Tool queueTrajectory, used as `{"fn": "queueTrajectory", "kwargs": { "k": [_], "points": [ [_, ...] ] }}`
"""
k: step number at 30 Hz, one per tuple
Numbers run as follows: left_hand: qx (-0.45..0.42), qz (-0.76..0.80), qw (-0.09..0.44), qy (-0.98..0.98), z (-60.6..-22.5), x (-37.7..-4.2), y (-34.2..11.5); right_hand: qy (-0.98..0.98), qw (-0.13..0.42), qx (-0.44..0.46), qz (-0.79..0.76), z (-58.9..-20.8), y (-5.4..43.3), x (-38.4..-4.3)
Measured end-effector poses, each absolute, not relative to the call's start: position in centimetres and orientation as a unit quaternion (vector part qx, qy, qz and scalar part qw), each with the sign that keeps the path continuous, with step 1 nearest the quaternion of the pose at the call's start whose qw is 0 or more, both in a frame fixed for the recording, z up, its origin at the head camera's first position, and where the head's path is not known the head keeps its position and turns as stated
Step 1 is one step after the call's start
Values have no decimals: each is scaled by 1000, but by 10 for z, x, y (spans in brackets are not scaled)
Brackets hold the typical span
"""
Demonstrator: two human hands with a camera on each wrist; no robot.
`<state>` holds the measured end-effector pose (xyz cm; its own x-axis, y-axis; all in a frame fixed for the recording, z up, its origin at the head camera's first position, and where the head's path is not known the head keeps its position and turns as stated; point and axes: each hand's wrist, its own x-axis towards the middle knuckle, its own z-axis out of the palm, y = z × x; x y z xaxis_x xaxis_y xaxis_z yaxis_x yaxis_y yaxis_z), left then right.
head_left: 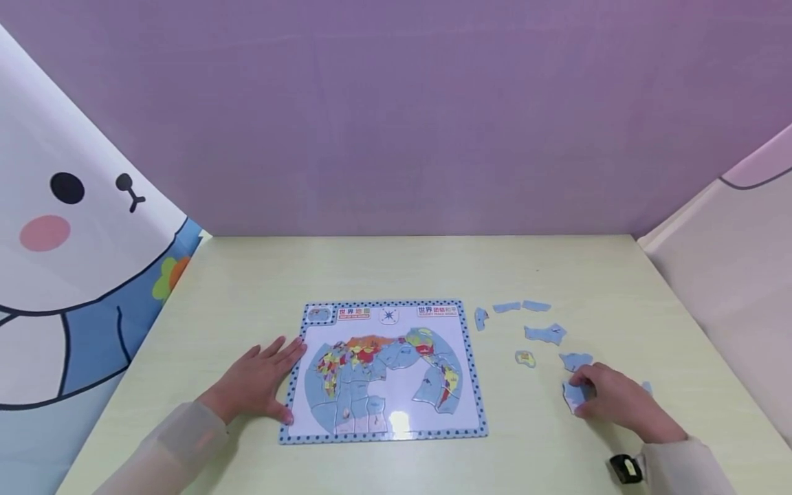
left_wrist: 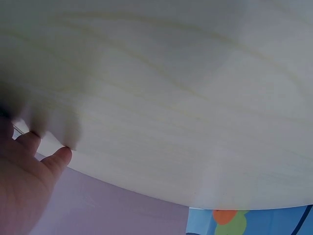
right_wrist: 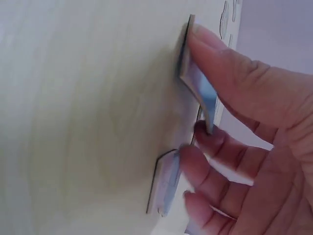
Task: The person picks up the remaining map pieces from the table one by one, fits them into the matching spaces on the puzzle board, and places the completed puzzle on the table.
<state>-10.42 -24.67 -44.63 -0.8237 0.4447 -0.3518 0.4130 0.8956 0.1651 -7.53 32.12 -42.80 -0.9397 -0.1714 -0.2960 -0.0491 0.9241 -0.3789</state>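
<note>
While the left hand (head_left: 260,381) lies flat, fingers spread, on the puzzle board's (head_left: 473,385) left edge, partly filled with map pieces, the right hand (head_left: 619,401) pinches a blue piece (head_left: 574,394) on the table (head_left: 557,275).

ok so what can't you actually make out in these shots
- Print on the blue piece: right wrist view shows it edge-on, tilted up by the right hand.
- Country labels on the puzzle board: too small in the head view.
- Left hand: mostly cut off by the left wrist view's edge; board unseen there.
</note>
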Motion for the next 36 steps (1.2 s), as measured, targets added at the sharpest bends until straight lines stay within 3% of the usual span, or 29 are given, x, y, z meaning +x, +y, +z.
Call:
{"fn": "queueTrajectory", "kwargs": {
  "k": [11,25,36],
  "points": [
    [229,46,192,953,-443,-103,-245,955,132,-71,-256,-426,323,-74],
    [229,41,189,954,-440,-103,-244,938,149,-107,-296,-425,325,-71],
    [229,42,194,953,-441,-103,-245,929,123,-134,-322,-423,315,-72]
  ]
}}
